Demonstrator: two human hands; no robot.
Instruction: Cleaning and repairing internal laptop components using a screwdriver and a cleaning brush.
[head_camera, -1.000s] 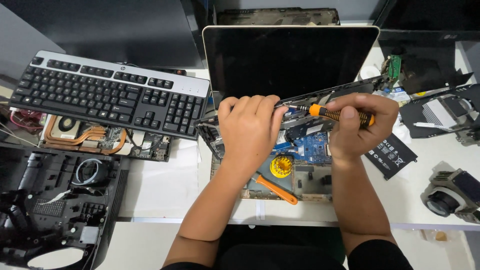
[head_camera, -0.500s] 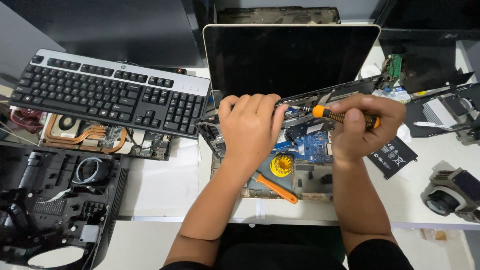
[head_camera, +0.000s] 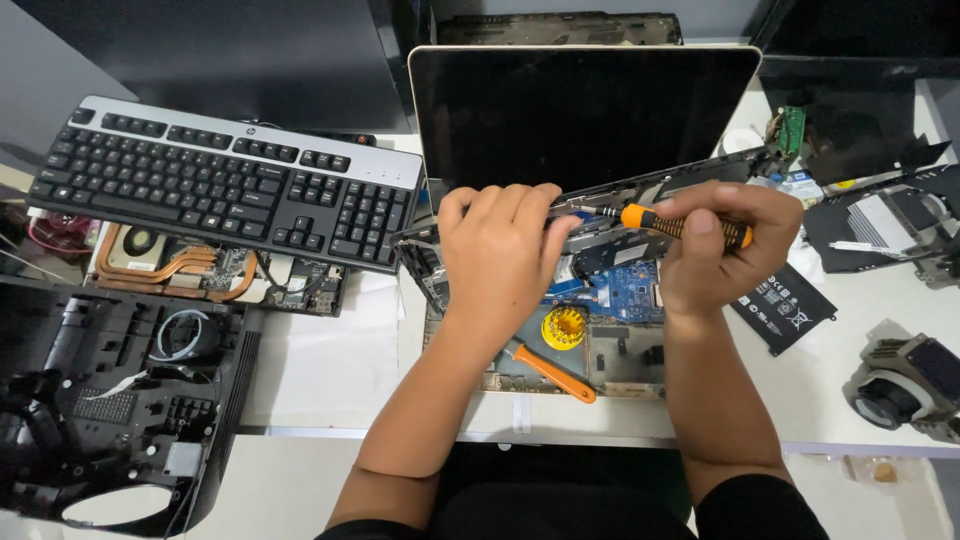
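At frame centre, the left hand (head_camera: 500, 250) clamps the opened grey laptop base (head_camera: 600, 300) to steady it, while the right hand (head_camera: 715, 250) grips an orange-handled screwdriver (head_camera: 660, 222) levelled leftward at its edge

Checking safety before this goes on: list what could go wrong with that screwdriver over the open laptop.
1. The screwdriver in the right hand points at the left hand; a slip could jab the fingers.
2. Its tip could gouge the bare blue circuit board.
3. The raised laptop panel could drop if let go.
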